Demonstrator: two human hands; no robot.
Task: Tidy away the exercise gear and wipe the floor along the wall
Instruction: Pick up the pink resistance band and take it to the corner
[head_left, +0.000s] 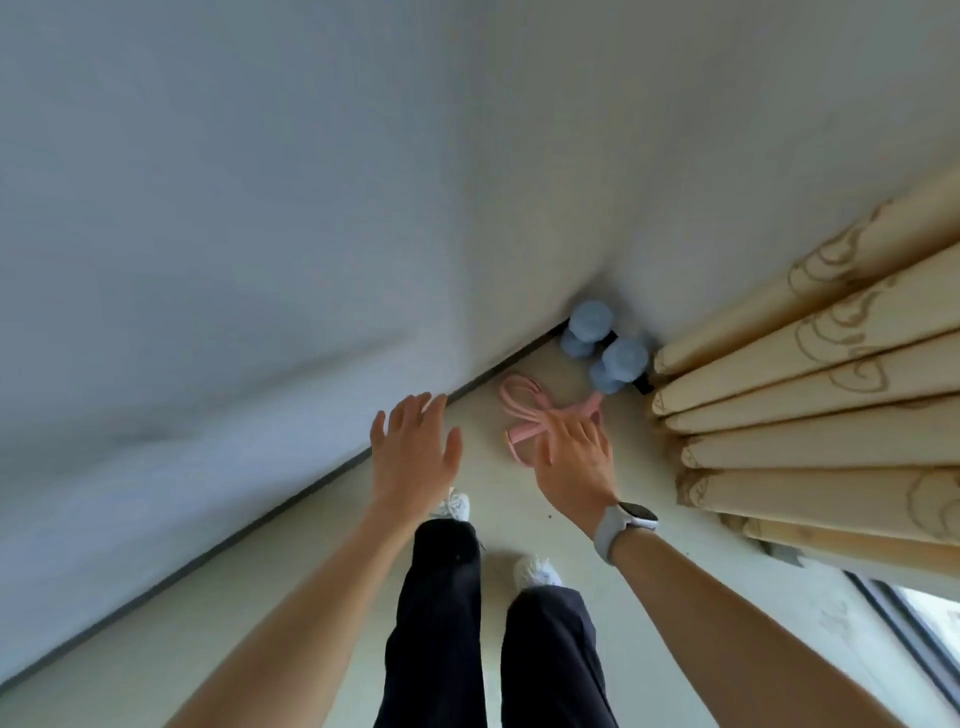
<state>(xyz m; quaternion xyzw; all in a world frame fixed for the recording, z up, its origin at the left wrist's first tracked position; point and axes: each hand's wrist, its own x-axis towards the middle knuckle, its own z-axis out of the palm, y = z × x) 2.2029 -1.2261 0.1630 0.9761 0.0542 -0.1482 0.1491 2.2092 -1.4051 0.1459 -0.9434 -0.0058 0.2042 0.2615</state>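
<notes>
**Hands reach toward the corner gear**

Two blue dumbbells stand in the far corner, tilted on end, side by side along the wall. A bundled pink jump rope lies on the floor (long axis running near-left to far-right). The left hand hovers with fingers spread, released; the right hand, fingers loosely extended, overlaps the rope's near-right part, grasp unclear.

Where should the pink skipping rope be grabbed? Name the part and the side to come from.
Take the pink skipping rope at the crossing where its loops and handles bunch together, coming from above with the right hand, which is nearest. It lies flat on the floor, so fingers can likely close round the whole bundle there, clear of the blue dumbbells.
</notes>
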